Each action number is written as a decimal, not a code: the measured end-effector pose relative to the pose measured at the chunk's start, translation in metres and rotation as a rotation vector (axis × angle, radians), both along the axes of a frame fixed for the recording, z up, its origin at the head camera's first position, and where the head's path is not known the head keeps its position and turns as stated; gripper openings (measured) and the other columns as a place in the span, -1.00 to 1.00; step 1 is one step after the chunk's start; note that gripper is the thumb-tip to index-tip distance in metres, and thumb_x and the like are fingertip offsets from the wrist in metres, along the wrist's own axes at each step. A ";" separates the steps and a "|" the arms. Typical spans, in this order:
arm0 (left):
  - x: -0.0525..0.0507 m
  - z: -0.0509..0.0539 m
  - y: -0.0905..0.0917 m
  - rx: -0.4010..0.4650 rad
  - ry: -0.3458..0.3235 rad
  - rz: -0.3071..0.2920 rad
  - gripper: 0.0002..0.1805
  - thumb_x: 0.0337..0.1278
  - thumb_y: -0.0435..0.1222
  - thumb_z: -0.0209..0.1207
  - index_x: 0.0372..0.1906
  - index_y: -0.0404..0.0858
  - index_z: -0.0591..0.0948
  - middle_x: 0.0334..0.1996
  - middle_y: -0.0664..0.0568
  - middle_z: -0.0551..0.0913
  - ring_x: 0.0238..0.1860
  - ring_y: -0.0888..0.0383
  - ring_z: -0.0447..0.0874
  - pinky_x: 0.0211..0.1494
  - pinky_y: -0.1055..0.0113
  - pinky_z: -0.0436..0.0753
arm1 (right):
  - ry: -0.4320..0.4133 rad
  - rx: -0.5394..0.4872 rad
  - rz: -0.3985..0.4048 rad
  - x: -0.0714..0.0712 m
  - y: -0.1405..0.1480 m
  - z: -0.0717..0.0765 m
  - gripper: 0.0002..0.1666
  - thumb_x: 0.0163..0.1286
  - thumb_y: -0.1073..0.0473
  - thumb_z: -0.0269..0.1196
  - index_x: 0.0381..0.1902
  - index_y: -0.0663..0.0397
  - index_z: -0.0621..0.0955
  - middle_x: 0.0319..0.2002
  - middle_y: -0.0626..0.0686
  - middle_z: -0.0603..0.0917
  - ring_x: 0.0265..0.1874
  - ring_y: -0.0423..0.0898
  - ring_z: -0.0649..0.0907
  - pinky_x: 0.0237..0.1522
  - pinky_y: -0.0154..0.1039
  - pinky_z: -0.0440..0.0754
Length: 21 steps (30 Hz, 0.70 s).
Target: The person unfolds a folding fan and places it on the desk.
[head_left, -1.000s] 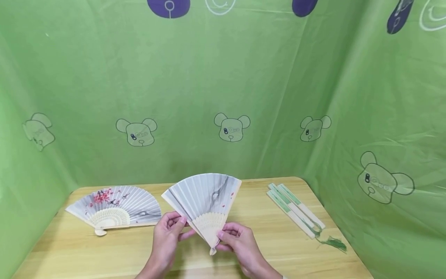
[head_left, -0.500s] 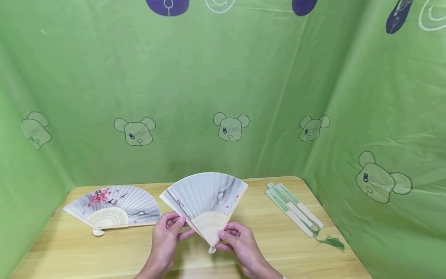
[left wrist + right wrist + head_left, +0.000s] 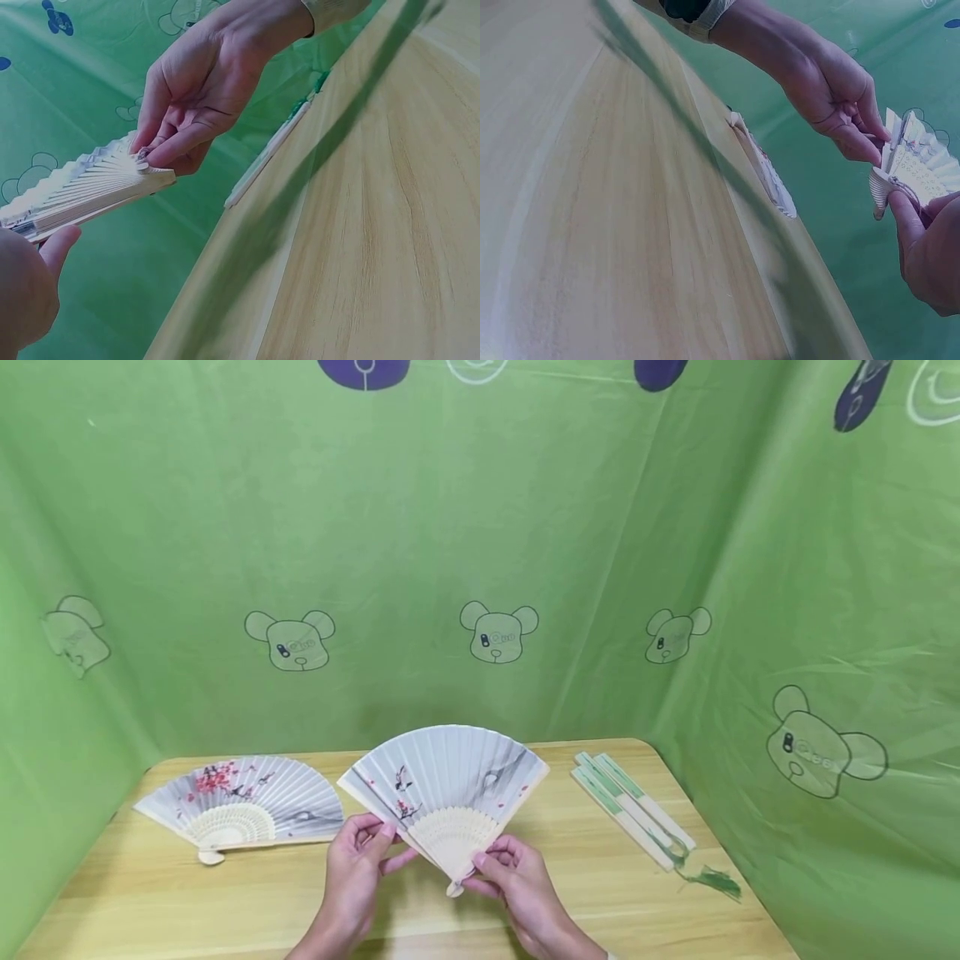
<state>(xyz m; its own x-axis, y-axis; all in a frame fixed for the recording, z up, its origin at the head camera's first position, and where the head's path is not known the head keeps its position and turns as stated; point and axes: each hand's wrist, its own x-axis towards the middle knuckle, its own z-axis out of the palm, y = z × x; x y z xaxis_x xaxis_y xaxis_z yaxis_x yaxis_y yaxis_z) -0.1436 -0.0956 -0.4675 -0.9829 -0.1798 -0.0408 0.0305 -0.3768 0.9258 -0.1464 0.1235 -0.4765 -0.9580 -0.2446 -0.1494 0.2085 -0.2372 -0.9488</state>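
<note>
Left hand [image 3: 352,870] and right hand [image 3: 522,883] pinch a part-open folding fan [image 3: 448,781] above the desk [image 3: 255,906]; opening step I guess, next probably needs spreading wider.

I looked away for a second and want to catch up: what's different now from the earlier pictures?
The held fan has spread wider: its right edge swung out to the right, and a bird and red blossoms now show near its left edge. Nothing was taken hold of or let go; the left hand and right hand both still hold it. The open fan on the table and the green-and-cream strips stayed put.
</note>
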 end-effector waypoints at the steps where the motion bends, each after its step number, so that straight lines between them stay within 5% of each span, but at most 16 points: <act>1: 0.000 0.000 0.000 0.001 -0.001 0.001 -0.78 0.47 -0.51 0.05 0.09 -0.48 0.36 -0.20 0.00 0.59 -0.11 0.12 0.70 0.04 0.18 0.90 | -0.001 -0.005 -0.003 0.000 0.000 0.000 -0.62 0.44 0.39 0.23 0.09 0.51 0.39 -0.21 0.06 0.66 -0.20 -0.10 0.79 0.09 -0.26 0.86; 21: -0.001 -0.001 0.001 0.034 0.016 0.001 -0.75 0.51 -0.48 0.03 0.13 -0.48 0.33 -0.13 0.01 0.60 -0.09 0.14 0.71 0.08 0.18 0.89 | -0.028 -0.072 -0.057 0.000 -0.002 0.001 -0.52 0.51 0.39 0.16 0.23 0.54 0.27 -0.10 0.12 0.66 -0.09 -0.08 0.79 0.18 -0.26 0.81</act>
<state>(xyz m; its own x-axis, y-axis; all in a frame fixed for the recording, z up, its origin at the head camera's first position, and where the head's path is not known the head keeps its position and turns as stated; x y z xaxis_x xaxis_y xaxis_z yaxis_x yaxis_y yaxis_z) -0.1441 -0.0951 -0.4689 -0.9833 -0.1795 -0.0311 0.0456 -0.4079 0.9119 -0.1467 0.1214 -0.4753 -0.9665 -0.2008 -0.1601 0.2187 -0.3168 -0.9229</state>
